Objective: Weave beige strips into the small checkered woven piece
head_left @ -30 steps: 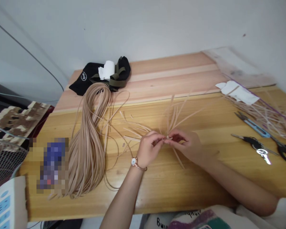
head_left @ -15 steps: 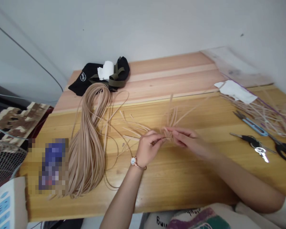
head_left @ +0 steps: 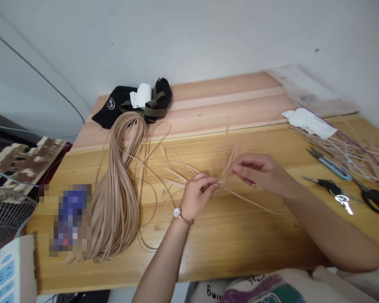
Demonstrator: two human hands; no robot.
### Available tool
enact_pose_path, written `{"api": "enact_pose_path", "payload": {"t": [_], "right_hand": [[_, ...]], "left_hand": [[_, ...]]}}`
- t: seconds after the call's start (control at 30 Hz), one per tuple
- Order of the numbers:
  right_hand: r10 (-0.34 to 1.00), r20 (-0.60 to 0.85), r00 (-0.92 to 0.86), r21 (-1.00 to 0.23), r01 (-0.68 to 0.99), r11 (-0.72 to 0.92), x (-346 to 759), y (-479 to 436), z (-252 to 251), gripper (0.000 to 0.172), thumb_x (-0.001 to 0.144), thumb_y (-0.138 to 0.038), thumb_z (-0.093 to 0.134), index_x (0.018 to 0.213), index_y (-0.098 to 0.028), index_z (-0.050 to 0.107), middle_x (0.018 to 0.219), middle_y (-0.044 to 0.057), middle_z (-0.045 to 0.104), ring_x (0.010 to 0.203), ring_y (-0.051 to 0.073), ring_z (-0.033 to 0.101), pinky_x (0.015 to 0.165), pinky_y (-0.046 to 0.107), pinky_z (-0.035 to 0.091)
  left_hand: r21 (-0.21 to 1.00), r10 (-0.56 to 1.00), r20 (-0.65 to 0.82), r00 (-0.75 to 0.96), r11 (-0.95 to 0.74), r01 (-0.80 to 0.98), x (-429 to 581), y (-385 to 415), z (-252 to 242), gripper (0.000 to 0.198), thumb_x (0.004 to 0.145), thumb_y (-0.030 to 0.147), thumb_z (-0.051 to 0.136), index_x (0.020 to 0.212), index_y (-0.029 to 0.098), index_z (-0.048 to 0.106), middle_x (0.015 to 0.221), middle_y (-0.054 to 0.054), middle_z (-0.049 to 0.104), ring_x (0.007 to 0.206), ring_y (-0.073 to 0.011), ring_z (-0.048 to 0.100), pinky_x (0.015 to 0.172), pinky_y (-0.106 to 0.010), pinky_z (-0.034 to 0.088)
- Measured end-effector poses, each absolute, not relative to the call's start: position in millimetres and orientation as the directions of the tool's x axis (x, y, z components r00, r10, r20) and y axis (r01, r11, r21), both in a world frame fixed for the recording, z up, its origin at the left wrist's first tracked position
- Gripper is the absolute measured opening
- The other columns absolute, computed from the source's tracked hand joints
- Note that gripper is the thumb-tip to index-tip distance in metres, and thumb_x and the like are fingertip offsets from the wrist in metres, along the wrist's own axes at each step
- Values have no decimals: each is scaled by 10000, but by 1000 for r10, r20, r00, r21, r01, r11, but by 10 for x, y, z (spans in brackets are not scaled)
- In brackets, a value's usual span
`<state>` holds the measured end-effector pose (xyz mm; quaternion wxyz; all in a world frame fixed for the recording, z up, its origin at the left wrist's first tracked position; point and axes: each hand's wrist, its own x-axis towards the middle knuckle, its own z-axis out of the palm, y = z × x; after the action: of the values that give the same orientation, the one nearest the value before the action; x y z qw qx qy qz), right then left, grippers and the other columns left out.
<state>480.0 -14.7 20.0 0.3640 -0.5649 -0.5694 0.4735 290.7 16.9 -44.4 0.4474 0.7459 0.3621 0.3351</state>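
Note:
My left hand [head_left: 198,191], with a watch on its wrist, pinches the crossing of a spray of thin tan rattan-like strips [head_left: 180,170] above the table. Strip ends fan out to its left and up to its right. One loose strip [head_left: 249,200] slants down to the right from the pinch. My right hand [head_left: 255,168] is just right of the left, thumb and forefinger closed at the upright strips [head_left: 230,162]; motion blurs these a little. A big looped hank of the same tan strand [head_left: 116,202] lies left of my hands.
At the back left sits a black bag [head_left: 110,105] under a white tissue roll [head_left: 142,96]. On the right are blue-handled tweezers or a cutter [head_left: 331,165], black scissors [head_left: 374,200], keys [head_left: 342,201], cut strips [head_left: 337,147] and white tissue [head_left: 311,122]. A power strip [head_left: 14,269] stands front left.
My right hand has moved slightly up and right, away from the left hand's fingertips. One strip that pointed up to the right now slants down to the right. My left hand stays in place.

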Motion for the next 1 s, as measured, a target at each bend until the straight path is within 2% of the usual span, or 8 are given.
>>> {"api": "enact_pose_path", "payload": {"t": [0.13, 0.3, 0.63, 0.9, 1.0], "right_hand": [[986, -146, -85, -818, 571, -72, 4739, -181, 169, 260, 786, -402, 576, 808, -163, 677, 731, 35, 648, 648, 136, 551, 590, 261, 406], [993, -87, -77, -657, 754, 1, 4691, -116, 147, 190, 793, -309, 555, 782, -175, 689, 691, 22, 666, 595, 132, 541, 560, 259, 363], [983, -30, -182, -577, 806, 132, 4533, -40, 234, 107, 782, -203, 572, 751, -157, 663, 741, 38, 634, 653, 122, 531, 596, 238, 353], [967, -118, -226, -678, 730, 87, 4555, 73, 164, 155, 789, -275, 541, 753, -175, 653, 652, 4, 633, 585, 109, 523, 559, 238, 335], [963, -128, -237, -692, 717, 85, 4564, 96, 142, 167, 781, -284, 541, 749, -173, 662, 630, 1, 629, 564, 104, 515, 542, 235, 330]], "left_hand": [[913, 843, 167, 511, -329, 243, 2906, 168, -438, 127, 791, 217, 603, 806, 136, 699, 688, -37, 582, 612, -100, 519, 556, -207, 400], [917, 849, 169, 501, -321, 235, 2907, 166, -451, 131, 780, 231, 618, 811, 135, 703, 687, -39, 584, 605, -100, 518, 544, -208, 400], [898, 836, 177, 520, -354, 262, 2898, 170, -447, 102, 762, 214, 626, 810, 157, 696, 676, -20, 575, 616, -101, 512, 577, -214, 410], [956, 883, 130, 452, -232, 178, 2915, 169, -435, 177, 786, 279, 591, 704, 145, 670, 701, -45, 594, 655, -116, 528, 607, -237, 420], [977, 911, 124, 393, -181, 111, 2930, 175, -472, 135, 753, 271, 623, 725, 150, 676, 728, -41, 602, 662, -113, 535, 612, -234, 424]]}}
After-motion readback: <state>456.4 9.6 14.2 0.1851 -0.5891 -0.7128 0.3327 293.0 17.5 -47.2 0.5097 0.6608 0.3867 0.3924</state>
